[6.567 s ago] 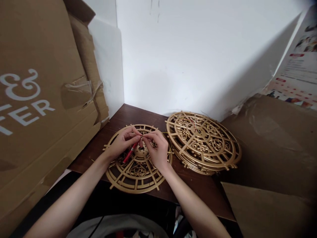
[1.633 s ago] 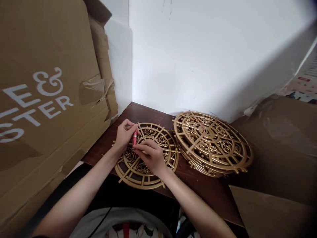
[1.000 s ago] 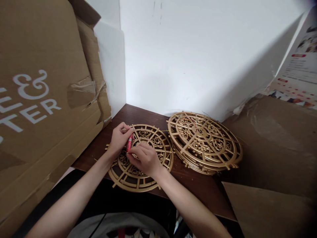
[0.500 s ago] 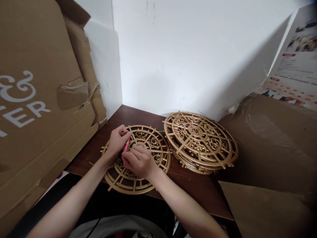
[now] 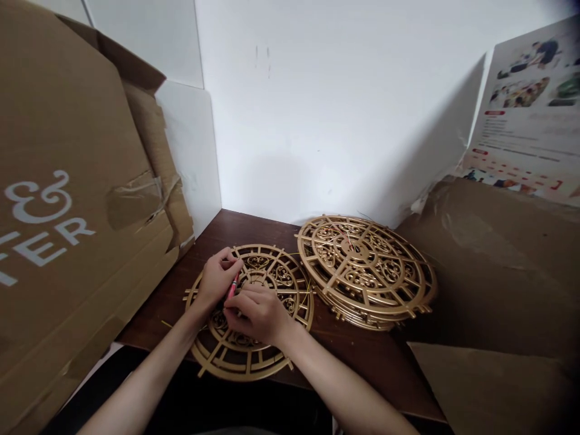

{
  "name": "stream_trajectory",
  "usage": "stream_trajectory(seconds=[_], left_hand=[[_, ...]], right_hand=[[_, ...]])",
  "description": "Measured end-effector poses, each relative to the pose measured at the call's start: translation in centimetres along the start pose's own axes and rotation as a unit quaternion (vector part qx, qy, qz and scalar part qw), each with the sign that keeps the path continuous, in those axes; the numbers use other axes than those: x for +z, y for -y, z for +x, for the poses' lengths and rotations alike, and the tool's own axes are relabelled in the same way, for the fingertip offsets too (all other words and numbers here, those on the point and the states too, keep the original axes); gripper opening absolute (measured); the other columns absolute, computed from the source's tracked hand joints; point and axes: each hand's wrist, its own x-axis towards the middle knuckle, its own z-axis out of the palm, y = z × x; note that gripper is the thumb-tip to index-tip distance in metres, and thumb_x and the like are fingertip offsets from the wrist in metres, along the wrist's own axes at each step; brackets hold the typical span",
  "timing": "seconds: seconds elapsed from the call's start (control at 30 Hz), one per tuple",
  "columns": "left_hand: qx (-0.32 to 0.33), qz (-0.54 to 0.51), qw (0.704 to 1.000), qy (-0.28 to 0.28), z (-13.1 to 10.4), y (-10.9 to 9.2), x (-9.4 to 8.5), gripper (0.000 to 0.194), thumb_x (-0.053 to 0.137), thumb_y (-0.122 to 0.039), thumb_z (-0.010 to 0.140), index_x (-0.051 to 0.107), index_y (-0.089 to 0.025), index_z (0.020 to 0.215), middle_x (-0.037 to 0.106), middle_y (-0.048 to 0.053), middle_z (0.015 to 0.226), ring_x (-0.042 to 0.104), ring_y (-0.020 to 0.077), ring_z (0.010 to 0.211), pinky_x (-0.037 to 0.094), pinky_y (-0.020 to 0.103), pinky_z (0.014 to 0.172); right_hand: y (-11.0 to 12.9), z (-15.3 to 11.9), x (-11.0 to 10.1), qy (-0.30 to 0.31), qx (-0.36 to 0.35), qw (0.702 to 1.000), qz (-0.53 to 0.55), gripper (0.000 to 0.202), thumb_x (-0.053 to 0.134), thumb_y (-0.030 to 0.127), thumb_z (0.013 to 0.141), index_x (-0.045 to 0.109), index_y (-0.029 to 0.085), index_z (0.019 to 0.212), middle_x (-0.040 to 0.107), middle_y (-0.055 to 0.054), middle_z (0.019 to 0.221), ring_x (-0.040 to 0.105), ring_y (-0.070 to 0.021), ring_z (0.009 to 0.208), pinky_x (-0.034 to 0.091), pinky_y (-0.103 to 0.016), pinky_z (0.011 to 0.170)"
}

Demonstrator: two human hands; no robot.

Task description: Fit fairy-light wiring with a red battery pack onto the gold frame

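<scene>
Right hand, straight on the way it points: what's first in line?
Likely the red pen-like tool, already right at the right hand's fingertips; just past it, the left wrist. Depth is unclear from one view, so it might pass over or under the wrist.

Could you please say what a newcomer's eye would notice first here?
Probably the stack of gold discs, right of centre on the table. Next, the red tool between left hand and right hand, above another disc. The carton at far left, with its white ampersand, stands out too.
</scene>
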Motion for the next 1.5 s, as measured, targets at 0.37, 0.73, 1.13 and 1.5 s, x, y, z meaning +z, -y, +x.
stream_trajectory(seconds=[0.37,0.73,1.13,1.5], left_hand=[[-0.065,-0.072,0.995,-0.015,-0.1,-1.1,-0.5,0.029,0.065,-0.031,0.065,0.038,-0.021,0.061,0.047,-0.009,0.042,0.042,0.0077,0.035,0.031,0.017,0.037],[-0.066,-0.073,0.995,-0.022,-0.1,-1.0,-0.5,0.029,0.066,-0.03,0.065,0.039,-0.021,0.061,0.048,-0.009,0.041,0.042,0.0076,0.034,0.031,0.017,0.036],[-0.031,-0.04,0.999,-0.019,-0.2,-0.9,-0.4,0.029,0.064,-0.031,0.066,0.037,-0.021,0.061,0.044,-0.009,0.043,0.042,0.0074,0.037,0.032,0.018,0.038],[-0.029,-0.039,0.999,-0.006,-0.3,-0.2,-0.3,0.029,0.065,-0.031,0.069,0.039,-0.021,0.062,0.042,-0.009,0.042,0.04,0.0074,0.037,0.03,0.017,0.039]], right_hand=[[0.2,0.3,-1.2,-0.051,-0.016,0.999,0.004,0.024,0.049,0.023,0.095,0.06,0.016,0.075,0.063,0.0,0.059,0.053,-0.0111,0.055,0.041,-0.023,0.055],[0.4,-0.1,-0.6,-0.037,0.04,0.998,0.008,0.021,0.05,0.027,0.093,0.055,0.018,0.074,0.062,0.0,0.059,0.057,-0.0112,0.055,0.042,-0.023,0.056],[0.2,-0.1,-0.3,0.021,0.047,0.997,-0.054,0.021,0.05,0.026,0.085,0.048,0.02,0.065,0.058,0.0,0.059,0.053,-0.0133,0.056,0.038,-0.026,0.055],[0.0,-0.6,-0.2,0.048,0.033,0.996,-0.062,0.025,0.053,0.033,0.088,0.05,0.019,0.067,0.057,0.001,0.058,0.051,-0.0108,0.053,0.036,-0.024,0.054]])
